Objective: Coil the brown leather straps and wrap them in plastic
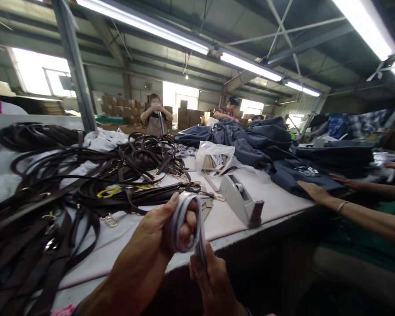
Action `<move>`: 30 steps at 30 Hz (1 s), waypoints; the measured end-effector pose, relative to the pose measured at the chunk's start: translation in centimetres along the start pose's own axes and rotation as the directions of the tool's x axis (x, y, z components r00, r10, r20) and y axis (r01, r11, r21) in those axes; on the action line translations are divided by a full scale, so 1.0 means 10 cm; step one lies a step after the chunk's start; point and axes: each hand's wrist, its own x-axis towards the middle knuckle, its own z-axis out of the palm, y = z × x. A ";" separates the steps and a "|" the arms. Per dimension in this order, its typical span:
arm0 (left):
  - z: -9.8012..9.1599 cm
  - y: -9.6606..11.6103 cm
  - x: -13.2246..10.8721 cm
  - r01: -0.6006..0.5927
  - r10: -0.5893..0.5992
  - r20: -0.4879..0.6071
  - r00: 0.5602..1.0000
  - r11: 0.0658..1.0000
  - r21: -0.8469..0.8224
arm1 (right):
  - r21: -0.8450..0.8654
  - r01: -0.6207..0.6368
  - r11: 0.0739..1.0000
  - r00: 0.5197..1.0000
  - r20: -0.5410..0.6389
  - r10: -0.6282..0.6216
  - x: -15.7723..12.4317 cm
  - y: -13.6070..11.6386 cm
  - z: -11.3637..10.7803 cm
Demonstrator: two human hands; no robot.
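Nearest, just past the front edge of the surface (278, 206), the left hand (153, 235) has its grip closed around a rolled grey strap (175, 228), thumb pressed on the top of the roll and the curled fingertips showing through its middle. The right hand (212, 272), just below, has its grip closed on the strap's loose end, which runs down from the roll; exactly how those fingers press on it is partly hidden. The strap is thus held up in front of the surface, between the two hands. Just beyond the roll, to the right, a grey tape dispenser (235, 199) stands near the edge. To the left spreads a large tangle of dark brown straps (85, 186) with metal clips (110, 220), a yellow cord (108, 192) lying among them and white cloth (105, 139) showing between and behind. Farther off, a clear plastic bag (215, 153) holds beige pieces, and next to it dark blue fabric (263, 142) is heaped high. On the right, a co-worker's hand (314, 192), with a bracelet at the wrist, lies flat at the fabric's near edge. Behind the surface stand one person (157, 118) with both hands raised and another (228, 112) in a cap, then cardboard boxes (187, 116) and bright windows (181, 93) under long ceiling lights (145, 24).
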 end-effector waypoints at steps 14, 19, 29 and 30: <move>-0.52 -0.31 0.44 -0.658 0.502 0.678 0.537 -0.254 0.709 | 0.466 -0.550 0.693 0.759 0.624 0.183 0.13 -0.18 -0.33; -0.91 -0.17 0.30 -0.668 0.146 0.814 0.562 -0.500 0.551 | 0.357 -0.575 0.736 0.712 0.661 0.236 0.36 -0.31 -0.64; -1.43 0.02 -0.02 -0.492 0.044 0.555 0.831 -0.408 0.769 | 0.061 -0.193 0.979 0.814 0.567 0.125 0.87 -0.33 -0.88; -1.44 0.05 -0.01 -0.498 0.051 0.558 0.829 -0.387 0.776 | -0.011 -0.081 0.997 0.825 0.560 0.073 0.90 -0.34 -0.87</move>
